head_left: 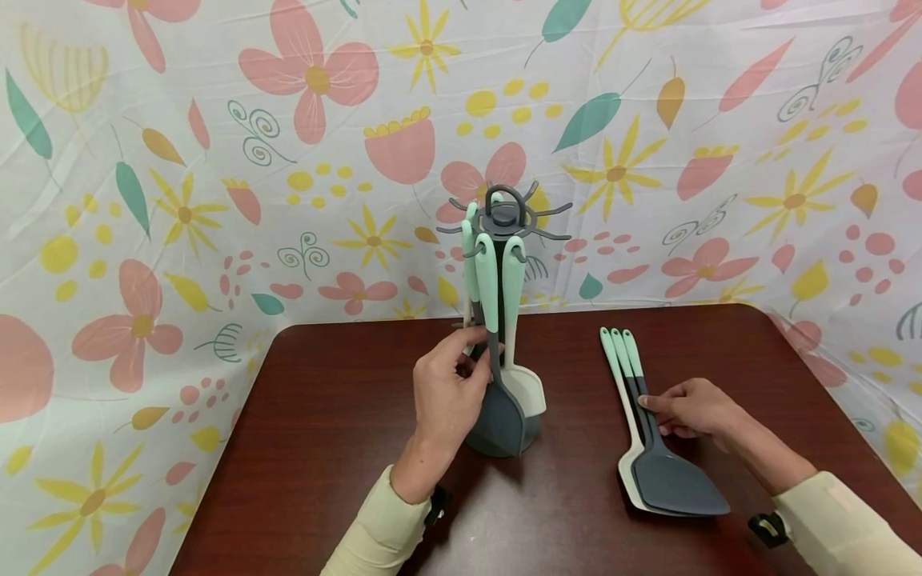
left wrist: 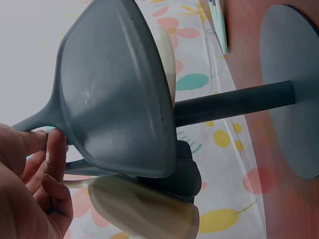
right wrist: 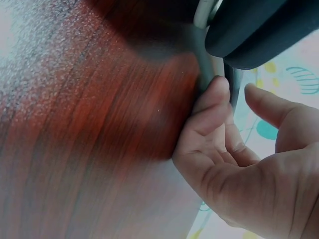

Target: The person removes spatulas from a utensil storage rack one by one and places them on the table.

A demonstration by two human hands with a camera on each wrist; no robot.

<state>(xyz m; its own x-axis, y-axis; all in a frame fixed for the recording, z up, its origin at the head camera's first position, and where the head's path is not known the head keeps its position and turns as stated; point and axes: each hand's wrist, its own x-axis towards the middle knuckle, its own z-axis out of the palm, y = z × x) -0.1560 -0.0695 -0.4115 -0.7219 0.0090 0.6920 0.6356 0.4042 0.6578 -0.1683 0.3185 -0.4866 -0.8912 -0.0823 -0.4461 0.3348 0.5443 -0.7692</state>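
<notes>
A dark grey turner (head_left: 504,420) with a mint green handle hangs by its end from a hook of the utensil stand (head_left: 502,210). My left hand (head_left: 450,384) pinches its neck, thumb and fingertips meeting around it, as the left wrist view shows close up. A cream utensil (head_left: 528,388) hangs beside it. To the right, a small stack lies flat on the table, with a broad dark grey turner (head_left: 673,480) on top. My right hand (head_left: 691,412) has thumb and fingers around this turner's lower handle. Underneath, a cream utensil (head_left: 628,472) shows along the edge.
The dark brown table (head_left: 346,432) runs back to a flower-printed cloth (head_left: 317,160). More utensils hang on the stand's left side, including a cream ladle-like one (left wrist: 144,206). Several bare hooks stick out at its right. The stand's round base (left wrist: 294,129) sits on the table.
</notes>
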